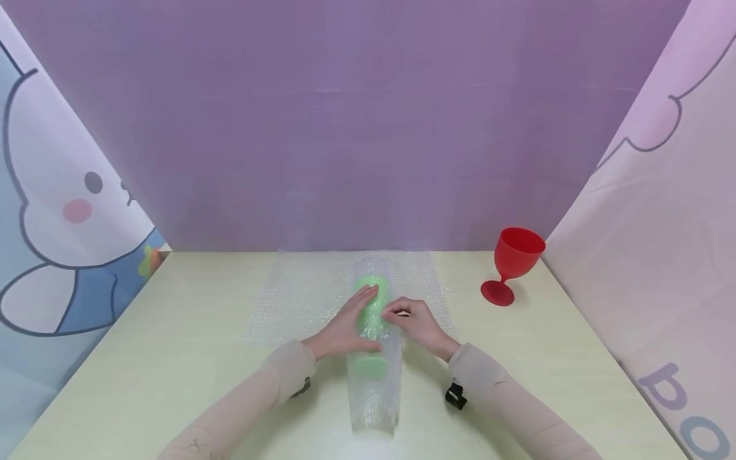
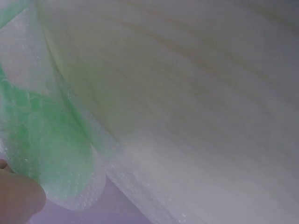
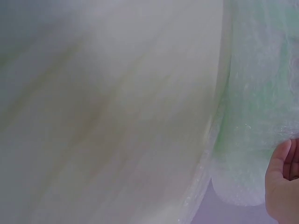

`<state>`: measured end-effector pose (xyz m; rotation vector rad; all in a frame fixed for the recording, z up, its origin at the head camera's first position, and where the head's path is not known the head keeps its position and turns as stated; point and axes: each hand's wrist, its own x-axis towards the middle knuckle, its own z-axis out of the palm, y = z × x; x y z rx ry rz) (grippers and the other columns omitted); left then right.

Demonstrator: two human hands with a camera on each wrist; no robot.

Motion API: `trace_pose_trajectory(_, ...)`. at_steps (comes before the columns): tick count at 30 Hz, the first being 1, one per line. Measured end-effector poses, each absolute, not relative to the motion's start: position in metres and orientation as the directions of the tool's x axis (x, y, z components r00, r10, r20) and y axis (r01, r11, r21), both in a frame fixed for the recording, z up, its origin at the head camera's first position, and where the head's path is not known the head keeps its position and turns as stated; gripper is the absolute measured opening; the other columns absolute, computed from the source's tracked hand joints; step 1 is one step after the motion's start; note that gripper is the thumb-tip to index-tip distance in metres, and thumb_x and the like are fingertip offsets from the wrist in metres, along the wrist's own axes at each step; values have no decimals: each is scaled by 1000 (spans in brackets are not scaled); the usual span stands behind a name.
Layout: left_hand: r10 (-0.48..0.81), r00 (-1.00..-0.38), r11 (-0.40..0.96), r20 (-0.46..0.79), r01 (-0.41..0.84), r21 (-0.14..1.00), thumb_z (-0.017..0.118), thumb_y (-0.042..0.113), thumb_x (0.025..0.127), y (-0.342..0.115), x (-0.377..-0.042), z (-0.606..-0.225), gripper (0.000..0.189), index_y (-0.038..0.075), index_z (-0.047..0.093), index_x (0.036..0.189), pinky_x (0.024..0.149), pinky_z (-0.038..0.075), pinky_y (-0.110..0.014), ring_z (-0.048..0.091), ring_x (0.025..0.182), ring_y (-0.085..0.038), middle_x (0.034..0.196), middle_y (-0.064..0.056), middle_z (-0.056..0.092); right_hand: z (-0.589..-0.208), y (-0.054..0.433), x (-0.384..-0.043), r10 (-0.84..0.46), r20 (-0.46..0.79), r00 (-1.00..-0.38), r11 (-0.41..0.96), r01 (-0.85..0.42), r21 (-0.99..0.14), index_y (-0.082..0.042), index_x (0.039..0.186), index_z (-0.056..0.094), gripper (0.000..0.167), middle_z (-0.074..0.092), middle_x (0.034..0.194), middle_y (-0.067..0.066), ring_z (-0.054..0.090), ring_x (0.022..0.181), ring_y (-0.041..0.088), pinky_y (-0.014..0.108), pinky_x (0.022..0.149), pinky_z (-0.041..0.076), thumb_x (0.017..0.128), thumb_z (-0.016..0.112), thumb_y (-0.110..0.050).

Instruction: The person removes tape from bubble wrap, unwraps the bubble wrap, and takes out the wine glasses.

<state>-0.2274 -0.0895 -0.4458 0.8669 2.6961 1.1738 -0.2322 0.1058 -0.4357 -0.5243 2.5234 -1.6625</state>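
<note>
Green object (image 1: 374, 313) — swathed in bubble wrap (image 1: 313, 287) — lay right at the middle of the table (image 1: 172, 358), its length running from twelve to six o'clock! Over on its nine o'clock side was the left hand (image 1: 344, 327), thumb and fingers spread wide, resting against the wrapped bundle. Across at three o'clock, the right hand (image 1: 422, 326) was drawn in narrow, thumb and fingertip pinching the wrap. Loose film lay flat beyond, from ten o'clock round to one, and the bundle's tail pointed at six. Out towards two o'clock, well apart from both hands, stood a red goblet (image 1: 514, 259).
</note>
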Motion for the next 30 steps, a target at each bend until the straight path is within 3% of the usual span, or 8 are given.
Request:
trace_pose_trajectory(8,524,-840,556,140,462,691,79,39,66,-90,-225,-444,108,23,11,148,114,13,-51,4,142,-14,155,3,7,-411,103,-217,-328,81,-941,348,-200,-916,4,96,67,17,67,101,15,60,99,23,38,94,48,85,61,-8)
trace_pose_trajectory(18,526,-836,557,153,475,681,80,39,66,-88,-227,-447,109,22,11,148,114,14,-51,4,142,-15,155,2,7,-438,110,-232,-297,59,-953,340,-163,-926,-4,98,68,18,67,105,9,59,100,17,31,92,48,85,63,-16)
trace_pose_trajectory(30,530,-835,553,146,471,688,79,39,66,-91,-225,-445,110,20,10,149,114,13,-50,3,142,-15,155,0,7,-439,113,-230,-285,-8,-958,236,-63,-970,3,102,65,24,67,102,11,61,88,11,29,87,51,86,61,-15)
